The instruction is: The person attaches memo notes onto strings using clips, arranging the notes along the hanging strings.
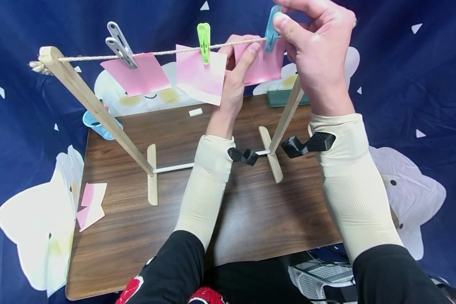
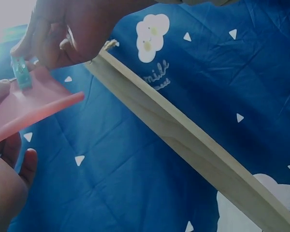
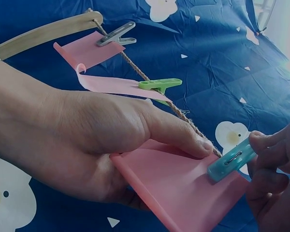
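Observation:
A twine rope (image 1: 163, 52) runs between two wooden posts. At its right part hangs a pink paper (image 1: 264, 67), which my left hand (image 1: 233, 80) pinches at its left edge, thumb in front near the rope. My right hand (image 1: 319, 46) pinches the upper end of a blue clothespin (image 1: 272, 29); its lower end lies over the paper and rope, as the right wrist view shows the same clothespin (image 3: 232, 159). Left of it, a green clothespin (image 1: 204, 42) holds another pink paper (image 1: 201, 76). A grey clothespin (image 1: 121, 46) holds a third paper (image 1: 137, 76) farther left.
The wooden left post (image 1: 95, 107) and right post (image 1: 286, 114) stand on the brown table (image 1: 251, 219). A white eraser-like block (image 1: 195, 112), a blue basket (image 1: 102, 124), a green box (image 1: 281, 98) and folded pink papers (image 1: 91, 204) lie around them.

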A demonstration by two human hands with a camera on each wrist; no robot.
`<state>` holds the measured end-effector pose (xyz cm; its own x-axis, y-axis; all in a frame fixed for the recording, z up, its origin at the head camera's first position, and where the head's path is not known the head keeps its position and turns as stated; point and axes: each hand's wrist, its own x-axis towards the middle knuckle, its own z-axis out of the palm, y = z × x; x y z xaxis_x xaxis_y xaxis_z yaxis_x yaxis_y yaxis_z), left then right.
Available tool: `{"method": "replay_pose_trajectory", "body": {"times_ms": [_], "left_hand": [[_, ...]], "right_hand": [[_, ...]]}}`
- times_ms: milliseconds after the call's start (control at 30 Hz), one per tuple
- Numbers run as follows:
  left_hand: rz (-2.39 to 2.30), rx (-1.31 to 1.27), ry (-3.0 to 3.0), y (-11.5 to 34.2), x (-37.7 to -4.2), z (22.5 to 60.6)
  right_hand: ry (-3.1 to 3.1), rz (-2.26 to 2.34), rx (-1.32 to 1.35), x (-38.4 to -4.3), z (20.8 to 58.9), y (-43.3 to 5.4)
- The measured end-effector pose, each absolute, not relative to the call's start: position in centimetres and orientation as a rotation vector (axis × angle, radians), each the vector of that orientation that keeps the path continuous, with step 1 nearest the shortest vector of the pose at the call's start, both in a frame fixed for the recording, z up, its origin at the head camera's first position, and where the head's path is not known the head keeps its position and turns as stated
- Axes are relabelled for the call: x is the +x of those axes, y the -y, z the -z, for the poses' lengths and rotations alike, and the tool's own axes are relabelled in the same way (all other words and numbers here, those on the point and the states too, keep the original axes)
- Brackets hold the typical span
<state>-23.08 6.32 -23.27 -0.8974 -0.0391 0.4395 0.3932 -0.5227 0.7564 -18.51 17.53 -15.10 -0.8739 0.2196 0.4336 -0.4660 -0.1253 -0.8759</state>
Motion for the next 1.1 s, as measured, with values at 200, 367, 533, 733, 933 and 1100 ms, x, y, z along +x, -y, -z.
{"method": "replay_pose_trajectory", "body": {"times_ms": [200, 367, 533, 733, 933, 1100], "left_hand": [[2.485, -0.545, 1.382, -6.3, -23.0, 23.2], [2.474, -0.547, 1.404, -6.3, -23.0, 23.2], [2.463, -0.549, 1.418, -6.2, -23.1, 23.2], [2.451, -0.552, 1.412, -6.2, -23.1, 23.2], [2.456, -0.558, 1.386, -6.3, -23.1, 23.2], [2.465, -0.558, 1.371, -6.3, -23.1, 23.3]], "right_hand": [[1.698, -2.071, 0.273, -18.4, 15.0, -17.5], [1.701, -2.053, 0.301, -18.7, 15.3, -17.8], [1.715, -1.937, 0.405, -19.1, 15.9, -18.1], [1.745, -1.878, 0.493, -19.2, 16.1, -18.3], [1.768, -1.892, 0.518, -19.1, 16.0, -18.5], [1.763, -1.931, 0.562, -19.0, 15.9, -18.7]]}}
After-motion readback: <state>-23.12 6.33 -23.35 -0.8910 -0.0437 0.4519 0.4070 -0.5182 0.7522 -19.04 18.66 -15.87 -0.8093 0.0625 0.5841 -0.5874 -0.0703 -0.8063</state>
